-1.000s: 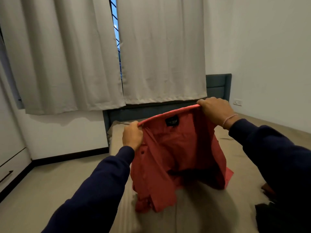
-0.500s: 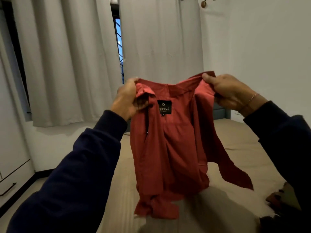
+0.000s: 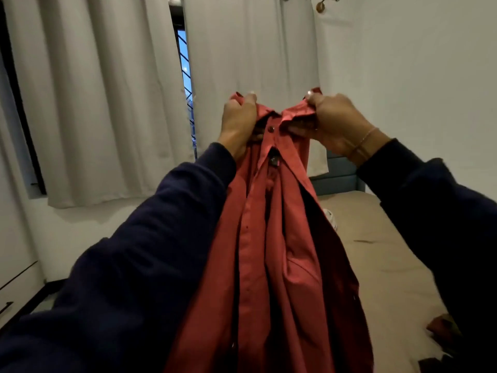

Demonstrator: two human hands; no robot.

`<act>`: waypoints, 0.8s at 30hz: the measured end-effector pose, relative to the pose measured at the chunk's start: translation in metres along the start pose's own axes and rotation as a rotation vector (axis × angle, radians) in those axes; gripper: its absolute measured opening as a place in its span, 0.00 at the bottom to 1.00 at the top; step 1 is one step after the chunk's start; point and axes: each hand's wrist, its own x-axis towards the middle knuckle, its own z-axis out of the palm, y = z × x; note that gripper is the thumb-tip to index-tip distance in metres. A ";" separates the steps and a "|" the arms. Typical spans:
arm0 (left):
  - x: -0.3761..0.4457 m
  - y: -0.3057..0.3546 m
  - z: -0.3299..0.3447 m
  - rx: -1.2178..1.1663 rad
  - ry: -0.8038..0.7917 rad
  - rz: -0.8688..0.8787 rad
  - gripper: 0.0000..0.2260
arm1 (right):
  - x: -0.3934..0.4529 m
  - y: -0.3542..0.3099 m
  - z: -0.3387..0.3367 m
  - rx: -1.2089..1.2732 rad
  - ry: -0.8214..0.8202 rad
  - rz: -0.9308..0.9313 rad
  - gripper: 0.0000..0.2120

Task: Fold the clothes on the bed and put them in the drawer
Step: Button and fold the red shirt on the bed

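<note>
Head view gives us a red shirt (image 3: 271,265) of thin woven cloth, matt and softly creased, with a stiff button band running down its middle and a small dark button at the neck. It hangs in long narrow folds, gathered into a column, with a dark label just under the collar. We see it held up in the air in front of the pale, pleated curtains (image 3: 107,103), above the bed (image 3: 376,251), whose tan cover looks smooth and flat. The shirt's top sits between the two hands and the rest drops down between the dark blue sleeves toward us. Our left hand (image 3: 238,122) is curled round the left side of the collar, fingers wrapped into the cloth. Our right hand (image 3: 336,122) pinches the right side of the collar, thumb on top and fingers bunched beneath; a thin bracelet (image 3: 363,141) circles that wrist. The hands are close together, nearly level
</note>
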 end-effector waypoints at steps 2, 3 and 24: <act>0.028 -0.052 0.006 0.133 -0.019 -0.020 0.11 | 0.031 0.037 -0.003 -0.147 0.043 0.030 0.10; 0.043 -0.080 0.009 0.168 -0.050 -0.046 0.11 | 0.048 0.056 -0.005 -0.222 0.046 0.033 0.09; -0.240 -0.417 -0.101 1.092 -0.407 -0.855 0.21 | -0.202 0.456 -0.112 -1.296 -0.135 0.560 0.32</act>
